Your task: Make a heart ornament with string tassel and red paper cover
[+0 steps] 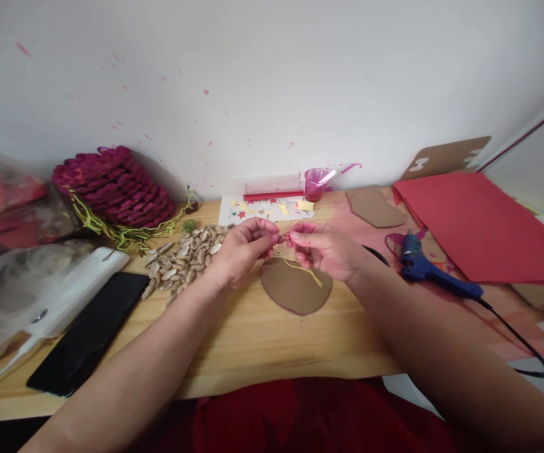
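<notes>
Both hands meet over the table (pixel 253 346): left hand (pixel 243 251) and right hand (pixel 323 251) pinch a yellow thread (pixel 300 269) that trails onto the cardboard heart (pixel 295 290). Shells (pixel 182 258) lie at nine o'clock, glue gun (pixel 435 274) at three.

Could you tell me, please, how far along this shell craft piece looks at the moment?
Done: a purple shell piece sits finished by the wall. In hand: the left hand and right hand pinch a yellow thread above a bare cardboard cutout. Left: the cutout carries no shells; the unpainted shells lie heaped, and the glue gun lies unused.
</notes>
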The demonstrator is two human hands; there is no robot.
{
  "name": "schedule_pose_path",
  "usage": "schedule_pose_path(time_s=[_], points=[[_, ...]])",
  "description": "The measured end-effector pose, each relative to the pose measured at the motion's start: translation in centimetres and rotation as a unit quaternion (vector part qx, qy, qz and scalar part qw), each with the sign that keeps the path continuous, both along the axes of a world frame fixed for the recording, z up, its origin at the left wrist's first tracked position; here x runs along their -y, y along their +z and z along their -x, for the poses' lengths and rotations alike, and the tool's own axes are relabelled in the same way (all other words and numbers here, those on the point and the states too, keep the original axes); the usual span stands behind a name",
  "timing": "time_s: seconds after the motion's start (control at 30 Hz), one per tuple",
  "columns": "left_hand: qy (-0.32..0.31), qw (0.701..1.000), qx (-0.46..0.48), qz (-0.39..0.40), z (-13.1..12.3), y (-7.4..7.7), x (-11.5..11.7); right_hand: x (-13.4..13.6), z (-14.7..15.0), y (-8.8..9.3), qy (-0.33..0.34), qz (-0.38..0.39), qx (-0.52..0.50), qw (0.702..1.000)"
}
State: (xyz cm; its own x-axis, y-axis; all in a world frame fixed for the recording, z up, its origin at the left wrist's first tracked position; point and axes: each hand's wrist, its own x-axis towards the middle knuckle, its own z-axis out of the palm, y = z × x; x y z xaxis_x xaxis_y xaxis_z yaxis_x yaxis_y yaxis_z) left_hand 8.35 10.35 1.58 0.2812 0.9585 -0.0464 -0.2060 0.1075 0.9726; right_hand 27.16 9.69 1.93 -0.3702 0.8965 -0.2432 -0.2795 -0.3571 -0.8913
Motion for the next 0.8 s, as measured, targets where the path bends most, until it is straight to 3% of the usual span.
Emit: schedule_pose_path(time_s=[0.2, 0.3, 0.5, 0.8], points=[[0.050, 0.979, -0.124, -0.153, -0.3, -0.3, 0.5, 0.1, 0.3, -0.1, 0.026, 0.046, -0.055, 0.997], [0.050, 0.971, -0.132, -0.195, -0.3, -0.5, 0.7, 0.1, 0.3, 0.0, 0.018, 0.069, -0.067, 0.995], [0.023, 0.964, -0.135, -0.227, -0.3, -0.9, 0.9, 0.0, 0.4, 0.4, -0.025, 0.097, -0.064, 0.993], [0.088, 0.957, -0.163, -0.225, -0.4, -0.8, 1.1, 0.8, 1.1, 0.5, -0.024, -0.007, -0.001, 1.000]])
